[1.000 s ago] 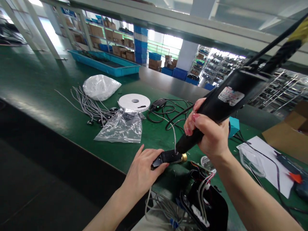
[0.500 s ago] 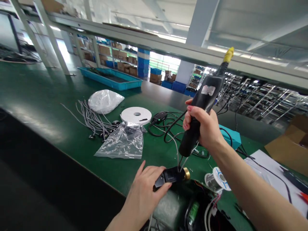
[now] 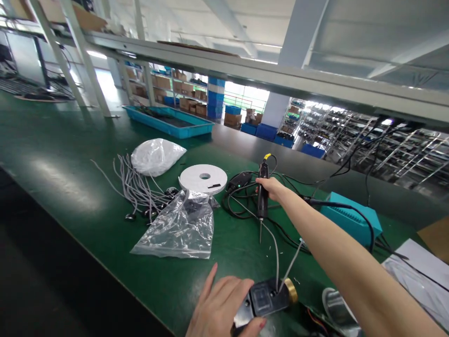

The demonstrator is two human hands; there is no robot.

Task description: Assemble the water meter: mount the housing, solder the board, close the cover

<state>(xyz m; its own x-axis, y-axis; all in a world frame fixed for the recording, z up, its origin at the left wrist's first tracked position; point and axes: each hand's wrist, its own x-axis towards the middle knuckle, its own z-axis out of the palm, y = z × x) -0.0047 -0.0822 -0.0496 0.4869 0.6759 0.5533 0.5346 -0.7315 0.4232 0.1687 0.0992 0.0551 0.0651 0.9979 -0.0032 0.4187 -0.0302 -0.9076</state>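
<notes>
My left hand (image 3: pixel 219 309) rests at the near table edge, fingers curled on a small black module (image 3: pixel 264 299) with a brass end (image 3: pixel 291 290) and two thin grey wires rising from it. My right hand (image 3: pixel 271 188) is stretched out far over the table and is closed round a black electric screwdriver (image 3: pixel 262 199), held upright with its bit pointing down just above the green mat. The screwdriver's cable runs off toward a tangle of black cords (image 3: pixel 245 199).
On the green table (image 3: pixel 70 178) lie a clear plastic bag (image 3: pixel 180 227), a white tape roll (image 3: pixel 203 178), a white bag (image 3: pixel 156 156), a bundle of grey wires (image 3: pixel 135 189), a teal box (image 3: pixel 351 217), white paper (image 3: pixel 417 271). A blue tray (image 3: pixel 168 120) stands farther back.
My right hand has lifted the screwdriver off the module and carried it away across the table toward the cords. My left hand stays on the module.
</notes>
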